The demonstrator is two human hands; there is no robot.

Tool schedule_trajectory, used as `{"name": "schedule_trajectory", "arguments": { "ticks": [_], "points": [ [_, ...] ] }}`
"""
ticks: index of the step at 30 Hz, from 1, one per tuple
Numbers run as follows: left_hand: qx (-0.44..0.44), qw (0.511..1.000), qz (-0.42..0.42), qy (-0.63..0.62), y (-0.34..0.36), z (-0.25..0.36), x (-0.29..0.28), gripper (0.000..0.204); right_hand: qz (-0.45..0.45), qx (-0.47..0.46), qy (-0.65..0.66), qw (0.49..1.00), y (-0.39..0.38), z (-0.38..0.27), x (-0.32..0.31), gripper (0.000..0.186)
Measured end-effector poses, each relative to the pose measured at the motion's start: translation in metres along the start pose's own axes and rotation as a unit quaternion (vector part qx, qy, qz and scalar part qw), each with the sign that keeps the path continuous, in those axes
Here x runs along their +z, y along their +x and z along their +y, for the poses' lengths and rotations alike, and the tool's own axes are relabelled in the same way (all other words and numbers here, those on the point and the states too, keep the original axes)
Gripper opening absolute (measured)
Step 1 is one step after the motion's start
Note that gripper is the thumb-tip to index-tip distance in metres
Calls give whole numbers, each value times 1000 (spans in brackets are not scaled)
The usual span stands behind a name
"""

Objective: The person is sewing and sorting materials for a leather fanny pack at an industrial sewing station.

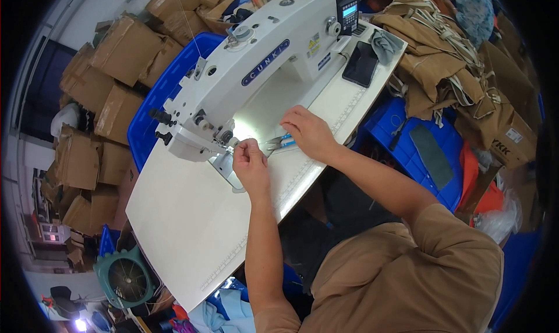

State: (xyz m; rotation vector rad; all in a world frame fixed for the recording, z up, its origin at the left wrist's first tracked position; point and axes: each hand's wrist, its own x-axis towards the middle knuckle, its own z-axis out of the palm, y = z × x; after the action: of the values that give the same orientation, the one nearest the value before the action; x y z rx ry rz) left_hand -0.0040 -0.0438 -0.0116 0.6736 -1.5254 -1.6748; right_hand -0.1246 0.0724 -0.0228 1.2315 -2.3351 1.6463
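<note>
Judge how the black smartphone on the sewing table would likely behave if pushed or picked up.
The black smartphone is probably stiff, since its outline looks straight and slab-like. It may feel slippery, as its dark face looks smooth. It seems unlikely to roll or tip, because it lies flat on the white sewing table.

The sewing machine (265, 62) and phone (361, 64) are on the table (180, 222).
</note>
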Motion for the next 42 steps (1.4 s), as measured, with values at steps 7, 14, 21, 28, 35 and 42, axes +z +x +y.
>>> {"name": "schedule_trajectory", "arguments": {
  "ticks": [7, 14, 21, 28, 35, 42],
  "points": [
    [-16, 999, 34, -25, 5, -1, -3, 20, -28, -33, 12, 999, 9, 6, -12, 11],
    [-36, 995, 74, -48, 7, 4, 1, 19, -97, 52, 193, 975, 25, 17, -57, 18],
    [-20, 997, 62, -35, -14, 15, -2, 12, -36, 112, 117, 986, 20, 51, -89, 18],
    [58, 974, 216, -34, -99, 42, -97, 12, 38, 126, 79, 988, 29, 64, -78, 18],
    [8, 974, 170, 149, -144, 83, -140, 13, 135, -50, -46, 989, 26, 41, -63, 16],
    [65, 993, -36, 94, -152, 113, -43, 11, -388, 38, 418, 821, -60, -101, -30, 41]
  ]
}}
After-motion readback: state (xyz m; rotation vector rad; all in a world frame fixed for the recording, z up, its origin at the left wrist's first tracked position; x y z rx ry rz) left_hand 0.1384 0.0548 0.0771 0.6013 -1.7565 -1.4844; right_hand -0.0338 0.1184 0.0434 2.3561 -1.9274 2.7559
